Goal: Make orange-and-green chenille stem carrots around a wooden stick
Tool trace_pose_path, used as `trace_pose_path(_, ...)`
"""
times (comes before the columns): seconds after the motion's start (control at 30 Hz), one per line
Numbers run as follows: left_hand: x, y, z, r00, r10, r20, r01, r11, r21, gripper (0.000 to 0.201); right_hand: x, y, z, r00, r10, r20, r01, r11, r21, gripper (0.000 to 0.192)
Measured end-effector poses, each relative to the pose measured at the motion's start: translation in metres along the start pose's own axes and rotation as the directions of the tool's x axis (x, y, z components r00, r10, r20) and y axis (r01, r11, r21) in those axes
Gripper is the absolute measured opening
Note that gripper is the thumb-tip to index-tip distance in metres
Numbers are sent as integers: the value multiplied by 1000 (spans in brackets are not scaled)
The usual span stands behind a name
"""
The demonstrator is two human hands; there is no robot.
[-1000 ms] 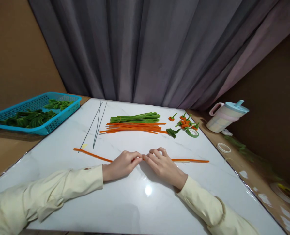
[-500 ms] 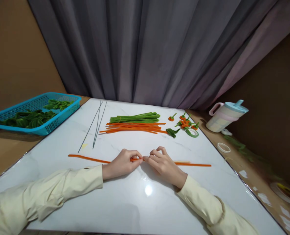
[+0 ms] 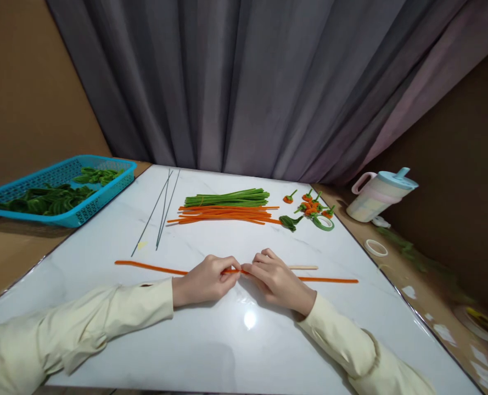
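Observation:
An orange pipe cleaner [image 3: 330, 280] stretches sideways across the front of the white table, running through both hands. My left hand [image 3: 206, 278] pinches it near its middle between thumb and forefinger. My right hand [image 3: 277, 278] meets the left fingertips, its fingers bent and closed on the same pipe cleaner. Behind my right hand a thin pale stick [image 3: 305, 267] pokes out to the right; its other end is hidden by the hand, so I cannot tell whether it is held.
Farther back lie bundles of green pipe cleaners [image 3: 227, 197] and orange pipe cleaners [image 3: 223, 215]. Thin dark wires [image 3: 153, 211] lie left. Small orange-and-green pieces [image 3: 310, 208] and a green tape roll [image 3: 323, 223] are right. A blue basket [image 3: 74, 219] and a lidded cup [image 3: 377, 197] stand at the sides.
Both hands have shifted very slightly. The pipe cleaner's right end has moved a little right and toward me, and the pale stick now shows clearly apart from it.

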State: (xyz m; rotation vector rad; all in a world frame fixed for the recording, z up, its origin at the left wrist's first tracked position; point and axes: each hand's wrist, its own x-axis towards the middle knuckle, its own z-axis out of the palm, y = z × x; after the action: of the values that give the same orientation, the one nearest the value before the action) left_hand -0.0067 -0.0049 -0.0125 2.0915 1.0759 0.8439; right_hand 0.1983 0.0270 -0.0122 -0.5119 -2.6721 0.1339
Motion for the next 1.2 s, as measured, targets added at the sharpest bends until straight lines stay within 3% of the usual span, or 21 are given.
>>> trace_pose_path(0.2,0,-1,-1,999,35,15,-35,999,7,12,0,0,2,999,40,17,-41,999,32,20)
trace_pose_path(0.6,1,-3,-1,996,91,19,-91,996,19,16,0,-2,5,997,42,-68,-38,998,57,20)
trace_pose_path(0.77,-1,0,-1,990,140,35,-144,978,151,15,-1,-2,7,993,103,-65,-99,993,62,18)
trace_pose_path(0.9,-3,0,0,982,180,51,-187,947,261,18,-1,-4,6,997,44,-71,-44,999,2,19)
trace_pose_path(1.2,-3,-4,1,984,163,78,-176,957,229,23,1,-4,3,994,-48,-101,39,996,-85,25)
